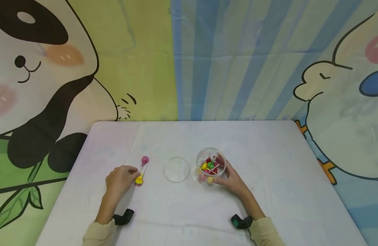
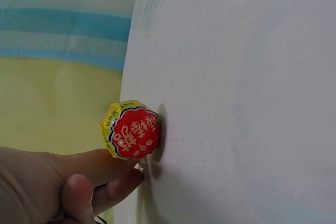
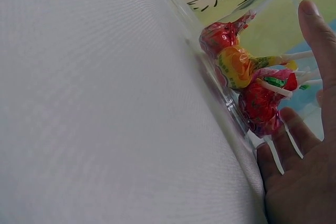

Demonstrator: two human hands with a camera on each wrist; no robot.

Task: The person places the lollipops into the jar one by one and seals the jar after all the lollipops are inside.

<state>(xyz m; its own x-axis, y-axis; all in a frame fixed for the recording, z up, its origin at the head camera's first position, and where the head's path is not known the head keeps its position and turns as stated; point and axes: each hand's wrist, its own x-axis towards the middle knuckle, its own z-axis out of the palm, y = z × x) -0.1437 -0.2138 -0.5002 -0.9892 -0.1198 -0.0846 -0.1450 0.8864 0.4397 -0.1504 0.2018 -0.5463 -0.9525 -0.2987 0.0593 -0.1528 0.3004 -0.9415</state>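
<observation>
My left hand (image 1: 120, 180) pinches a yellow-wrapped lollipop (image 1: 139, 180) just by its head, with thumb and fingertip together. In the left wrist view this lollipop (image 2: 137, 132) shows a red label, close over the white table. A pink-headed lollipop (image 1: 144, 159) lies beyond it, the two sticks side by side. On the right, my right hand (image 1: 231, 176) grips a clear round jar (image 1: 211, 150) from its right side, thumb and fingers spread round the wall. Inside are several lollipops with red, yellow and green wrappers; a yellow-orange one (image 3: 236, 66) shows through the wall.
A clear round lid (image 1: 176, 169) lies flat on the white-covered table (image 1: 182, 212), between the yellow lollipop and the jar. Behind the table's far edge hangs a printed curtain (image 1: 145, 61). Black wrist cameras (image 1: 123, 217) sit on both wrists.
</observation>
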